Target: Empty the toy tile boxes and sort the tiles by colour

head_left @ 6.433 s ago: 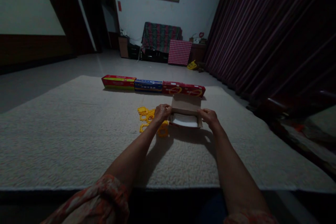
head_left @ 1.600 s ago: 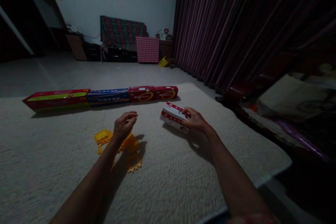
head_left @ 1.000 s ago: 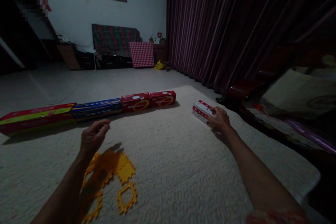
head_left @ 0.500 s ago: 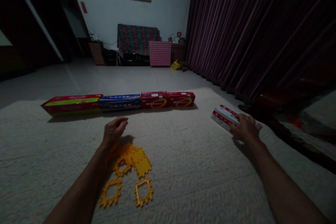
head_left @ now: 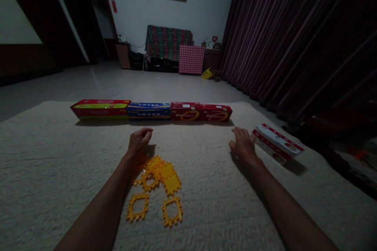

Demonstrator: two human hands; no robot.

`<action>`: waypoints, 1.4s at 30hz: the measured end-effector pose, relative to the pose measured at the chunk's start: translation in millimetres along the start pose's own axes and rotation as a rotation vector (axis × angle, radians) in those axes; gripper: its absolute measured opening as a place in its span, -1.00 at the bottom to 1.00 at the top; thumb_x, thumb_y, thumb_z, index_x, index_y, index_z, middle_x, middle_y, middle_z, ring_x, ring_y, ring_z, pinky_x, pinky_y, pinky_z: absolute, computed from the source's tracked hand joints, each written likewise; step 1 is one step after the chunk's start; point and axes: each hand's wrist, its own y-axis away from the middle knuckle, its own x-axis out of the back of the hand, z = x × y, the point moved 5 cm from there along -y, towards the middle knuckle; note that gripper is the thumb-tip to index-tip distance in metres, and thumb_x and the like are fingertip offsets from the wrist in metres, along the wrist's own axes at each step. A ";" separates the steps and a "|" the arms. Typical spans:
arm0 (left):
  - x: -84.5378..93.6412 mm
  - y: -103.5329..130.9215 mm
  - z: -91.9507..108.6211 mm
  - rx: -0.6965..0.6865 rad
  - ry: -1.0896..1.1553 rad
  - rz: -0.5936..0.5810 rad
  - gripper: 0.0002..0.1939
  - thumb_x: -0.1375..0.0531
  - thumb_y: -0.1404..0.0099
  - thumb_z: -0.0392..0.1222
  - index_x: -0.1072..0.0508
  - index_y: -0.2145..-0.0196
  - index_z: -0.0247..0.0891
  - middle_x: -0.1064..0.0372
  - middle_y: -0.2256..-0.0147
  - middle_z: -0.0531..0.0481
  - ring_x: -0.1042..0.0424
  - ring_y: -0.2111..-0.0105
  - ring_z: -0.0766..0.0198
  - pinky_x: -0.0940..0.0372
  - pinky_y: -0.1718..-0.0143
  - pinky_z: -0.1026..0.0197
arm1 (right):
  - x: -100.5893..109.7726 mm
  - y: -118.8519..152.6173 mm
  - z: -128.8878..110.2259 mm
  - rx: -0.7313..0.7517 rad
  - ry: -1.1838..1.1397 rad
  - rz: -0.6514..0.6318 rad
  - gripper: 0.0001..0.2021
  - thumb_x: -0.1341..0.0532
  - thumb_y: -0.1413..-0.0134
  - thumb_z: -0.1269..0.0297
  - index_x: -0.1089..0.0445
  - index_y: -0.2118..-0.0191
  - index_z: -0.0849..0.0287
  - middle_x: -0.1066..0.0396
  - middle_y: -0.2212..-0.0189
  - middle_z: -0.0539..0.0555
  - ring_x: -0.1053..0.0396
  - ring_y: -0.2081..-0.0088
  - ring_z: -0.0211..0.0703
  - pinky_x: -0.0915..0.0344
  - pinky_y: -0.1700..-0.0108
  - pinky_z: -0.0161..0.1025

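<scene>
My left hand (head_left: 140,140) is curled closed just beyond a cluster of yellow interlocking plastic pieces (head_left: 167,176), with nothing visible in its fingers. Some of these pieces are solid squares and others are toothed open frames; the wrist and forearm partly cover the cluster. Two separate frames lie nearer to me, a left frame (head_left: 138,206) and a right frame (head_left: 172,211). On the right, my right hand (head_left: 244,146) has its fingers apart and holds nothing. It is close to the left end of a white and red carton (head_left: 277,144), which lies at a slant.
Across the far part of the pale quilted cover (head_left: 200,172) runs a row of boxes: a red and yellow-green box (head_left: 101,110), a blue box (head_left: 149,111) and two red boxes (head_left: 185,112). Beyond are a tiled floor, a cloth-covered cabinet and a purple curtain (head_left: 259,39).
My right hand has let go of the white and red carton and moved left of it. The left hand keeps its curled pose. The whole view has shifted, so things appear farther right.
</scene>
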 end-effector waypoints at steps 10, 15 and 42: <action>-0.6 -2.8 -1.9 -0.012 -0.064 0.052 -0.60 -0.14 -0.08 0.08 -0.61 0.35 -0.26 -0.29 0.63 0.09 -0.20 0.59 0.34 -0.11 0.50 0.29 | -47.2 -77.1 -76.3 0.026 -0.102 -0.070 -0.31 -0.07 -0.08 0.43 -0.11 -0.38 0.23 -0.03 -0.42 0.27 0.01 -0.39 0.21 0.00 -0.31 0.30; 4.9 -2.9 3.7 -0.010 -0.032 0.092 -0.64 -0.18 -0.07 0.08 -0.61 0.37 -0.23 -0.26 0.64 0.10 -0.18 0.60 0.33 -0.10 0.55 0.30 | -48.4 -123.3 -74.9 -0.016 -0.077 -0.094 -0.19 -0.11 -0.03 0.47 0.05 -0.44 0.24 0.13 -0.47 0.25 0.14 -0.44 0.23 0.14 -0.37 0.34; -2.6 -3.8 -2.6 0.061 0.146 0.029 -0.64 -0.24 -0.03 0.07 -0.60 0.36 -0.28 -0.14 0.69 0.15 -0.09 0.65 0.39 0.02 0.62 0.31 | 3.1 -120.8 -79.0 0.048 0.060 -0.132 -0.39 -0.38 0.06 0.04 -0.31 -0.10 0.15 -0.27 -0.07 0.31 -0.26 -0.06 0.31 -0.14 -0.14 0.22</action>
